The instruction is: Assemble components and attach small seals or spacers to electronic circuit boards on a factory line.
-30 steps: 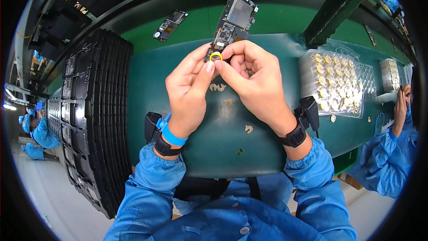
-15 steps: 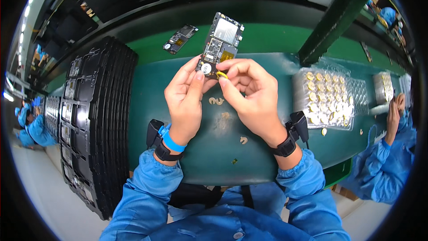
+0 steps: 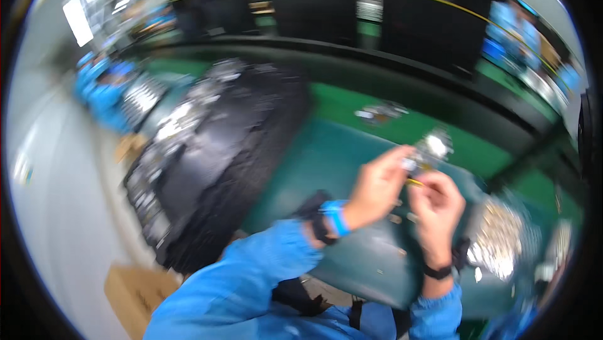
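The picture is smeared by motion. My left hand [image 3: 375, 186] grips the lower end of a circuit board [image 3: 433, 145], which carries a bright metal shield and leans up and away over the green table mat. Against the board's lower end, my right hand [image 3: 438, 205] pinches a small yellow-edged round part [image 3: 414, 182] between thumb and fingers. Blur hides whether that part touches the board. Beyond my hands, a second circuit board [image 3: 382, 112] lies on the green strip. A few small pale curved pieces [image 3: 394, 219] rest on the mat under my hands.
A tall stack of black trays [image 3: 251, 132] stands on the left. At right sits a clear plastic tray [image 3: 500, 239] of round yellowish parts. A cardboard box [image 3: 135, 299] is at lower left. A dark green post [image 3: 534, 154] rises at right. Co-workers in blue [image 3: 103, 92] appear farther off.
The whole view has swung left, so my hands and the mat now appear farther right and lower. Both hands keep their hold on the board and the yellow-edged part.
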A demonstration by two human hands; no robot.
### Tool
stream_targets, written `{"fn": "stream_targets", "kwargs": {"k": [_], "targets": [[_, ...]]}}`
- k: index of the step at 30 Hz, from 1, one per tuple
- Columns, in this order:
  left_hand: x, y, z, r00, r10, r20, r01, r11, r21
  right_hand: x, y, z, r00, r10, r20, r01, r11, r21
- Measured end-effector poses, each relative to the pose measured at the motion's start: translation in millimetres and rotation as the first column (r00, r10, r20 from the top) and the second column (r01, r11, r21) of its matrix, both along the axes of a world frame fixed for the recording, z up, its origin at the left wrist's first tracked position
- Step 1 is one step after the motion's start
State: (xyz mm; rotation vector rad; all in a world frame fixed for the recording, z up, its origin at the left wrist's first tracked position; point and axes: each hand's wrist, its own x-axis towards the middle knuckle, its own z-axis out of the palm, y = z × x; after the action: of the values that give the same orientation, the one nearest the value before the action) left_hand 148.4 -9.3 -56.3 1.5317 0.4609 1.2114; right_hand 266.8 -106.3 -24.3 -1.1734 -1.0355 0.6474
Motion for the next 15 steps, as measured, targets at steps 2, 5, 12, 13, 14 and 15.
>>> {"fn": "stream_targets", "kwargs": {"k": [2, 5, 12, 13, 14, 15], "targets": [[-17, 12, -2, 0.999, 0.038, -0.021, -0.037, 0.997, 0.067, -2, 28, -25, 0.985, 0.027, 0.168, -0.054, 0.986, 0.156], [-27, 19, 5, 0.978, 0.103, -0.18, -0.108, 0.994, -0.018, -9, 39, -15, 0.986, 0.167, -0.005, -0.161, 0.957, 0.242], [-12, 13, 5, 0.996, -0.08, -0.029, 0.074, 0.983, -0.169, -7, 27, -16, 0.983, 0.03, 0.183, -0.07, 0.975, 0.213], [-10, 11, 4, 0.996, -0.09, -0.028, 0.084, 0.982, -0.168, -5, 24, -16, 0.983, 0.02, 0.183, -0.06, 0.975, 0.213], [-9, 8, 4, 0.995, -0.096, -0.017, 0.092, 0.979, -0.179, -5, 22, -16, 0.979, -0.009, 0.205, -0.035, 0.978, 0.206], [-10, 9, 3, 0.995, -0.1, -0.007, 0.097, 0.977, -0.188, -5, 23, -18, 0.974, -0.035, 0.225, -0.011, 0.979, 0.202]]}}
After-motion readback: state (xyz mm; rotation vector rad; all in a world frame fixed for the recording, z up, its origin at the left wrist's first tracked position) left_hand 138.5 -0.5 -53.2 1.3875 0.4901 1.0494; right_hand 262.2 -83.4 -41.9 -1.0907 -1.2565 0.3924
